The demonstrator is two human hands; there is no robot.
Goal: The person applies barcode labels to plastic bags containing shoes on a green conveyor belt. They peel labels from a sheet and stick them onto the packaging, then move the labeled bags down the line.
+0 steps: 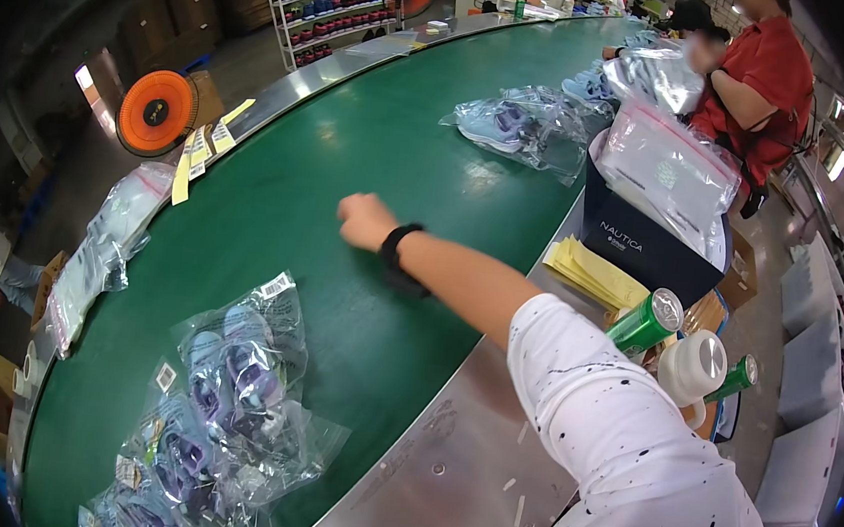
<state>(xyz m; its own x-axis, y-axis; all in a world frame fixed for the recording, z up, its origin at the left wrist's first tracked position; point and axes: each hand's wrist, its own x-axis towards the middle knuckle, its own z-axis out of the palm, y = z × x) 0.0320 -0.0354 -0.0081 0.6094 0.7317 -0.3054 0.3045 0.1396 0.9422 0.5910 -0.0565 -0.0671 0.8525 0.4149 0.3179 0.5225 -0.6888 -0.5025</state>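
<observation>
My right hand (366, 222) reaches out over the green conveyor belt (278, 191), a black band (402, 253) around its wrist. Its fingers are curled closed, and nothing shows in them. Below it on the belt, apart from the hand, lie several clear plastic bags (252, 369) holding light blue and purple sneakers (187, 449), some overlapping. Farther up the belt another bagged pair of light blue sneakers (494, 124) rests near the right edge. My left hand is out of view.
At the right, a dark blue box (644, 245) holds clear bags (673, 170); yellow paper (597, 276), green cans (650, 322) and a white bottle (694, 368) stand nearby. Stacked bags (114, 227) and yellow strips (190, 158) lie along the left rim. A person in red (764, 83) works beyond.
</observation>
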